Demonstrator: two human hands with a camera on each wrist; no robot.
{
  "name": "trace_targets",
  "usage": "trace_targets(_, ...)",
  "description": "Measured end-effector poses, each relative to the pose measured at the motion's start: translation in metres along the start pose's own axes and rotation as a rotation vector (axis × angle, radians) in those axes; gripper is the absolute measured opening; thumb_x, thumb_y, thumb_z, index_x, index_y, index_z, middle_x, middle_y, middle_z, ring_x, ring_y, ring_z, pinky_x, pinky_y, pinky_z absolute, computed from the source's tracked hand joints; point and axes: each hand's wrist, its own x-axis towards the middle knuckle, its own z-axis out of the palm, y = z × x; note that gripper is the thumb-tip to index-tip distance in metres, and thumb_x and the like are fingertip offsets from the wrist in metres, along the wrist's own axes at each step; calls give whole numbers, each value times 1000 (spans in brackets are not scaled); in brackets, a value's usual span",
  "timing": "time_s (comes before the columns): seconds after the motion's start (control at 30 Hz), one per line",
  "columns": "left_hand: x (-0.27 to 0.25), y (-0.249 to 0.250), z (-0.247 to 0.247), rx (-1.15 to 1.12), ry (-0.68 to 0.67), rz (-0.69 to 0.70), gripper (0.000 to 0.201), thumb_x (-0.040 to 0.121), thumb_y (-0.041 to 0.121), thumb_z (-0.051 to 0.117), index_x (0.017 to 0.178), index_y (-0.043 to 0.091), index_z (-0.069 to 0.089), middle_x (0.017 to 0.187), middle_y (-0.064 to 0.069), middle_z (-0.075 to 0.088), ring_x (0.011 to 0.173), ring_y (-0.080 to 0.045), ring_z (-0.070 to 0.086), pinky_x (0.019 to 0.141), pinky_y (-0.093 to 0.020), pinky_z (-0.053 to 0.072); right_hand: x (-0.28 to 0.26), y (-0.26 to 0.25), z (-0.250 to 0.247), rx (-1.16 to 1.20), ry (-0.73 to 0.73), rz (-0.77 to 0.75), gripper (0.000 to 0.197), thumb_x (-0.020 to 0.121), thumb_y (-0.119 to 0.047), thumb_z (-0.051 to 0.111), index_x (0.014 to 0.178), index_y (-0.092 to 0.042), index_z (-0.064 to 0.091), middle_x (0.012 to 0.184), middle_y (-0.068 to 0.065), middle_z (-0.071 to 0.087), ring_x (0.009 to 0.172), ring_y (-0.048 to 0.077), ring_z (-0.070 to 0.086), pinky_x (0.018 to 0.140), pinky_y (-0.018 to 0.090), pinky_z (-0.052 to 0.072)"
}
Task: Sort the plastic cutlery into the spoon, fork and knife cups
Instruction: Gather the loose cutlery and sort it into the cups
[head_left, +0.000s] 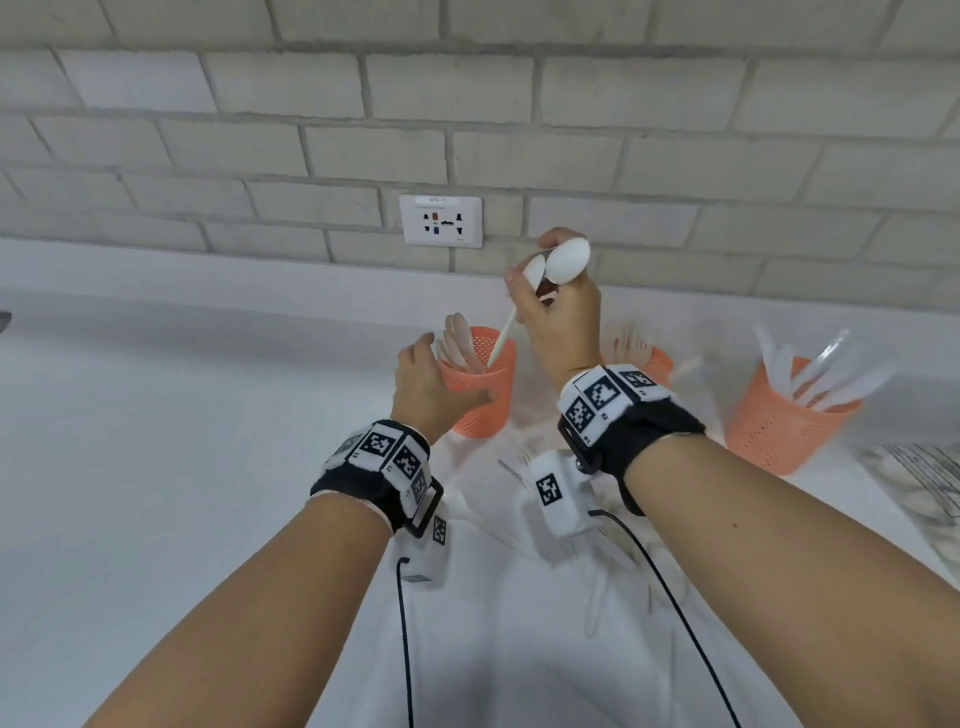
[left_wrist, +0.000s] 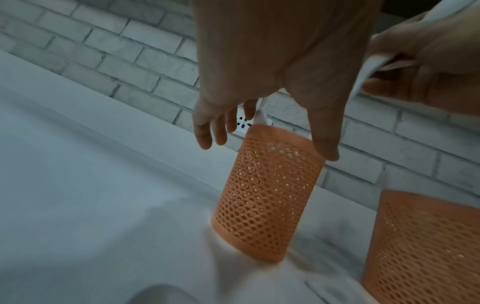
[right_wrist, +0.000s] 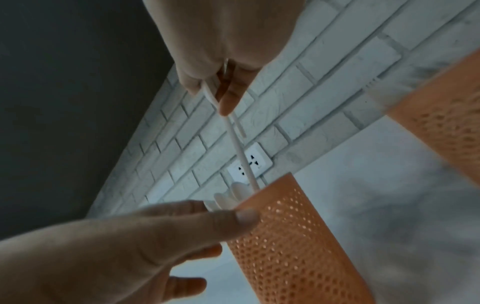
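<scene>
On the left of the white surface (head_left: 156, 415) the left hand (head_left: 423, 387) steadied the spoon cup (head_left: 483, 395), its grip loosely curved round the orange mesh wall with the thumb against the rim, as the right wrist view showed. White spoon bowls already stood up out of that cup. Just above it the right hand (head_left: 561, 317) pinched two white spoons (head_left: 563, 262) by their necks, bowls up; the longer handle reached down to the cup's mouth, its tip at or just inside the rim. To the right stood the fork cup (head_left: 652, 361), partly hidden behind the right wrist, and further right the knife cup (head_left: 789, 415) with knives leaning in it. Loose cutlery (head_left: 519, 467) lay blurred on the surface under the wrists. The step in hand looked like dropping spoons into their cup. Next, I judged, the right hand should lower until both handles were inside the rim, then let go, while the left kept the light cup from tipping.
</scene>
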Motion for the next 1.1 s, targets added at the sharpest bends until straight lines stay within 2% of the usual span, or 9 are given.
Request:
trace_targets(0.13, 6, -7, 8, -92, 39, 48, 88, 66, 31, 82, 135, 8, 33, 129, -6, 38, 124, -22, 40, 102, -37, 40, -3, 21, 14, -67, -145, 128, 22, 86, -16, 62, 102, -18, 47, 72, 21, 58, 66, 40, 61, 63, 45, 54)
trace_targets(0.33, 15, -10, 7, -160, -5, 62, 81, 65, 25, 82, 131, 6, 39, 127, -7, 41, 112, -21, 51, 96, -38, 46, 5, 31, 12, -363, -430, 290, 33, 87, -36, 60, 111, -13, 55, 86, 1, 59, 76, 19, 57, 62, 27, 44)
trace_targets(0.47, 9, -5, -6, -153, -35, 49, 92, 75, 17, 74, 146, 8, 16, 143, -10, 26, 123, -22, 42, 94, -26, 39, 7, 21, -7, -486, -504, 321, 43, 89, -37, 57, 125, -15, 48, 102, 5, 57, 89, 20, 56, 68, 29, 47)
trace_targets(0.53, 3, -2, -16, -160, 88, 77, 78, 78, 13, 68, 142, 7, 22, 137, -13, 30, 119, -27, 45, 95, -31, 42, 7, 13, -22, -574, -523, 299, 38, 89, -31, 58, 122, -13, 51, 100, 4, 54, 85, 20, 54, 69, 31, 47)
trace_targets(0.63, -11, 3, -31, -91, 223, 62, 38, 81, 13, 60, 114, 2, 44, 113, -13, 49, 93, -24, 51, 77, -31, 42, 0, 2, -46, -722, -689, 385, 24, 89, -25, 58, 106, -8, 59, 86, 5, 58, 63, 20, 57, 53, 26, 46)
trace_targets(0.73, -34, 12, -36, 252, -143, -31, 14, 87, 18, 50, 84, 4, 52, 80, -9, 60, 71, -24, 58, 63, -27, 43, -21, -3, -59, -887, -952, 492, 31, 89, -30, 60, 99, -1, 63, 71, 9, 63, 52, 17, 55, 55, 25, 46)
trace_targets(0.87, -64, 13, -8, 555, -537, -173, 37, 94, 30, 44, 65, 8, 52, 57, -2, 58, 46, -15, 54, 51, -22, 44, -56, 0, -60, -1046, -1165, 479, 40, 85, -42, 63, 91, -2, 59, 65, 1, 53, 56, 14, 49, 50, 23, 37)
trace_targets(1.0, -83, 9, 21, 706, -567, -168, 40, 90, 43, 51, 86, 6, 62, 88, -8, 67, 84, -24, 65, 80, -31, 49, -86, 17, -56, -1135, -1225, 415, 38, 74, -42, 73, 84, -9, 56, 69, 1, 55, 60, 14, 51, 50, 23, 37)
trace_targets(1.1, -86, 10, 27, 695, -527, -194, 31, 88, 31, 57, 100, 3, 63, 106, -12, 67, 98, -26, 63, 81, -30, 49, -94, 30, -55, -1156, -1189, 367, 28, 75, -28, 74, 72, -11, 51, 70, 3, 56, 58, 18, 53, 46, 22, 35)
